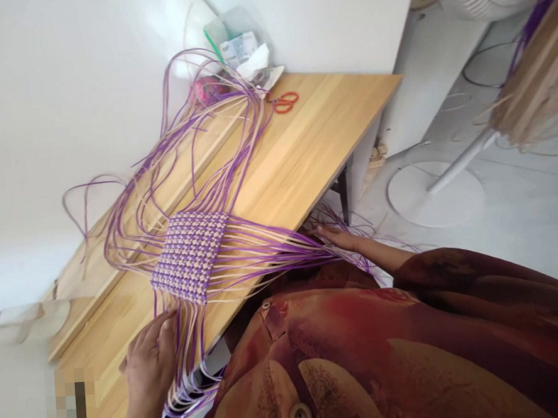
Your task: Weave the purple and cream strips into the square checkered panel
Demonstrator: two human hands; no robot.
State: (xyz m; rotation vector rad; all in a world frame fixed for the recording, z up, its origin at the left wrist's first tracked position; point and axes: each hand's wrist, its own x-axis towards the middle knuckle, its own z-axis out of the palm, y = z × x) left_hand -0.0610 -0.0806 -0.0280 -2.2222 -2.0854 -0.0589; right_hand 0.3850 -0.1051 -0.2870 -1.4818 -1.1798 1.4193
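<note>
A square woven mat (192,255) in a purple and cream check lies on the wooden table, with long loose strands running out from its sides. My left hand (149,356) rests by the mat's near-left corner, fingers lying over the table and against the lower strands, holding nothing that I can see. Beyond the table's front edge, my right hand (336,237) is stretched out beside the bundle of purple and cream strands (281,246) that hangs over that edge. Its visible fingers are extended; the rest are partly hidden.
Loose strands (131,199) loop across the back of the table (312,137). Orange-handled scissors (285,102) lie near a plastic container (240,38) and a pink item (208,88). A white fan base (436,193) stands on the floor at right, near a hanging strand bundle (536,80).
</note>
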